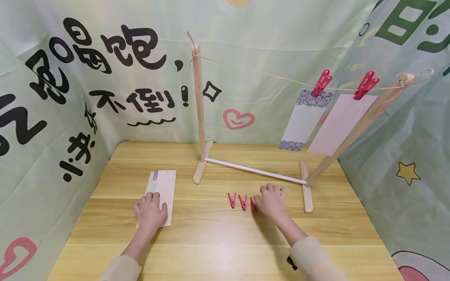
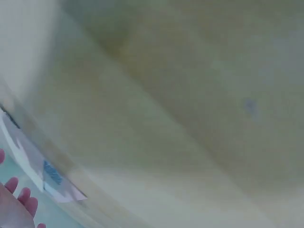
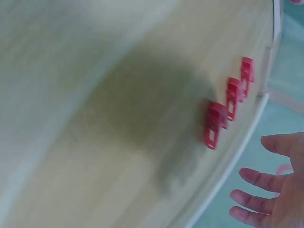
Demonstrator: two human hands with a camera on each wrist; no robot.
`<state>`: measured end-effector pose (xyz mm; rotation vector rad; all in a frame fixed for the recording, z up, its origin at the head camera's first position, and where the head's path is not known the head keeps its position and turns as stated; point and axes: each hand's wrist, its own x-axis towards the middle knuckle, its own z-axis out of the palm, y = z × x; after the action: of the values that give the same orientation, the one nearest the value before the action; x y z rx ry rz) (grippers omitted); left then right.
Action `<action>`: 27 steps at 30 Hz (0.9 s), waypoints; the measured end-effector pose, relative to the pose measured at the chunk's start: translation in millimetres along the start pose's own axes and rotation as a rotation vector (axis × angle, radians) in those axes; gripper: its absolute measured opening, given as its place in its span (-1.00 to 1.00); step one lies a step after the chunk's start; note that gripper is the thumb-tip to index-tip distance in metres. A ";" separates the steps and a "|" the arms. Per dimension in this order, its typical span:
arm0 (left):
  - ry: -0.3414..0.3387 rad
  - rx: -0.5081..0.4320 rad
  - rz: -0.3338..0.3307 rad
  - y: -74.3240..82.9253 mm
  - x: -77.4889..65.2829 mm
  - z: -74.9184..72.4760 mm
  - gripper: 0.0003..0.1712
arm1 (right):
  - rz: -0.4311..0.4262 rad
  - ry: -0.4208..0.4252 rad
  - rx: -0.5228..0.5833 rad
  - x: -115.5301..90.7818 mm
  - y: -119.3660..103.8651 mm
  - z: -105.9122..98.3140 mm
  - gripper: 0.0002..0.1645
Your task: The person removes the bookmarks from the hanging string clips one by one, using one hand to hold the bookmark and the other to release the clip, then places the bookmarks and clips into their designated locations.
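Note:
My left hand (image 1: pixel 150 214) hovers over or touches the pale paper cards (image 1: pixel 168 183) at the left of the table; whether it makes contact I cannot tell. A blue patterned strip shows near their upper edge. In the left wrist view its fingers (image 2: pixel 24 195) are loosely bent beside the cards. My right hand (image 1: pixel 272 202) is beside the rightmost of three small red clothespins (image 1: pixel 243 202), which lie in a row. The right wrist view shows that hand with spread fingers (image 3: pixel 259 180), apart from the clothespins (image 3: pixel 232 97) and holding nothing.
A wooden stand with a left post (image 1: pixel 199 105), right post (image 1: pixel 369 117) and white bottom rod (image 1: pixel 253 169) holds a string (image 1: pixel 253 72). Red clothespins (image 1: pixel 366 84) hang a patterned card (image 1: pixel 302 121) and a plain pinkish card (image 1: pixel 342 125) near its right end. Printed cloth surrounds the table.

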<state>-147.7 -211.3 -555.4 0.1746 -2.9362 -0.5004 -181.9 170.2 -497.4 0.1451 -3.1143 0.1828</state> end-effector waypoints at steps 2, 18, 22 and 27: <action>0.009 -0.023 0.019 4.9 2.7 -0.2 -0.48 | -0.010 0.013 0.021 -0.1 1.4 -7.0 -0.54; 0.044 -0.089 0.194 54.0 36.7 -11.3 -0.44 | -0.152 0.157 0.023 4.0 15.7 -85.0 -0.60; 0.031 -0.106 0.210 69.2 42.7 -13.2 -0.45 | -0.165 0.168 0.031 6.3 19.7 -105.6 -0.60; 0.036 -0.127 0.242 88.0 48.4 -12.2 -0.46 | -0.181 0.161 0.034 5.4 21.6 -128.5 -0.59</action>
<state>-200.9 -139.5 -507.9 -0.1820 -2.8257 -0.6343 -187.5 206.1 -372.1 0.3908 -2.9181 0.2314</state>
